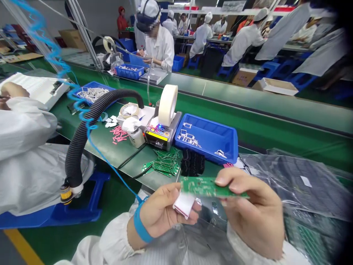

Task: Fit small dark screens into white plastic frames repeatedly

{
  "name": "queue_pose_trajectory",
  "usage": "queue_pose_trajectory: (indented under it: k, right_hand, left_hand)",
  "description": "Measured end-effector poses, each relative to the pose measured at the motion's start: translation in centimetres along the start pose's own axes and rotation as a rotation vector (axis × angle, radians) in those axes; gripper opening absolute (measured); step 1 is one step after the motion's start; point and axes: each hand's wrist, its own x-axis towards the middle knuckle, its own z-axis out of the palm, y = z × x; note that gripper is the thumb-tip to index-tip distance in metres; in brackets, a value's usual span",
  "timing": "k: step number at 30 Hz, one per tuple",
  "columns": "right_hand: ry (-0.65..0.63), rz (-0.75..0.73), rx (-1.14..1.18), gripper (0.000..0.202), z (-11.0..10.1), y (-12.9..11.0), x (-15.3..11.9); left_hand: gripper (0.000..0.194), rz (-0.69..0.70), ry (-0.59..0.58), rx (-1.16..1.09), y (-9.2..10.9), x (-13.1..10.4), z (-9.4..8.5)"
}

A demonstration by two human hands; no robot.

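Just off the tabletop's [121,152] near edge, the right hand [253,206] pinches a green circuit board [202,186] by the left hand's [160,209] gripped white piece [184,205], apparently a bringing-together step calling for careful alignment.

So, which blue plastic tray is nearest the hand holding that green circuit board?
The large blue rectangular tray with sparse white frames; the heaped blue tray behind the ribbed black hose and the small distant blue tray are farther.
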Motion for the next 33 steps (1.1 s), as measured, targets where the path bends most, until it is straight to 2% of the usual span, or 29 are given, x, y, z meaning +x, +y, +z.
queue_pose_trajectory:
  k: [2,3,7,12,16,20,25,33]
  right_hand:
    - [-0.087,0.163,0.265,0.026,0.5,0.1,0.3]
    - [-0.126,0.216,0.314,0.028,0.8,0.2,0.3]
    - [-0.207,0.342,0.217,0.002,1.3,0.4,0.3]
    - [-0.299,0.445,0.237,0.004,0.7,0.4,0.7]
    - [-0.305,0.472,0.294,0.004,0.5,0.5,1.0]
    - [-0.391,0.46,0.306,0.007,0.2,0.6,1.3]
    - [-0.482,0.413,0.202,0.009,0.0,0.3,1.7]
    - [-0.54,0.352,0.128,0.015,0.1,0.8,2.1]
  left_hand:
    - [0.032,-0.033,-0.031,0.007,0.0,0.0,0.0]
    - [0.032,-0.05,-0.034,0.016,0.0,-0.1,0.0]
    - [0.021,-0.114,0.013,0.07,0.1,-0.5,0.5]
    - [0.035,-0.087,0.003,0.098,0.4,-0.9,0.6]
    - [0.032,-0.111,-0.002,0.149,0.7,-1.1,0.6]
    - [0.033,-0.111,0.002,0.179,0.9,-1.2,0.8]
    - [0.034,-0.093,0.025,0.166,0.9,-1.1,0.6]
    - [0.033,-0.105,0.069,0.225,0.8,-1.2,0.2]
